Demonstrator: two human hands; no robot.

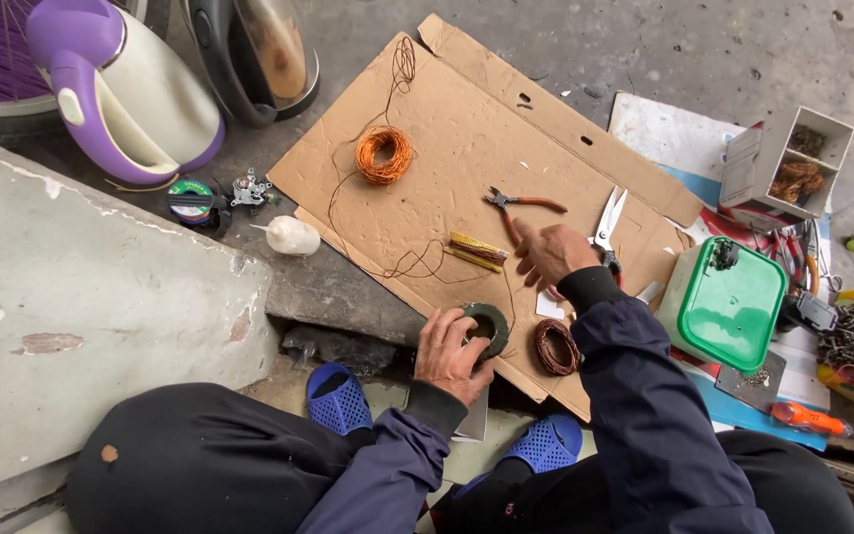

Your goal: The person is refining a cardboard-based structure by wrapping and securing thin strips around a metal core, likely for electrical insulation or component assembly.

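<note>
The left hand [450, 353] grips a grey-green ring core [487, 329] at the cardboard's [467, 138] near edge, still bare of winding, while the right hand [553, 253], fingers loosely spread and empty, hovers beside the pliers [523, 207], copper coil [384, 154] unspent.

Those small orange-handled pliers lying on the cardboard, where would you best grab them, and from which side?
Probably by the two orange handles of the small orange-handled pliers, coming from above on the right hand side. They lie flat on the cardboard sheet, metal nose pointing left, the handles spread apart toward that hand, so fingers can close around both.
</note>
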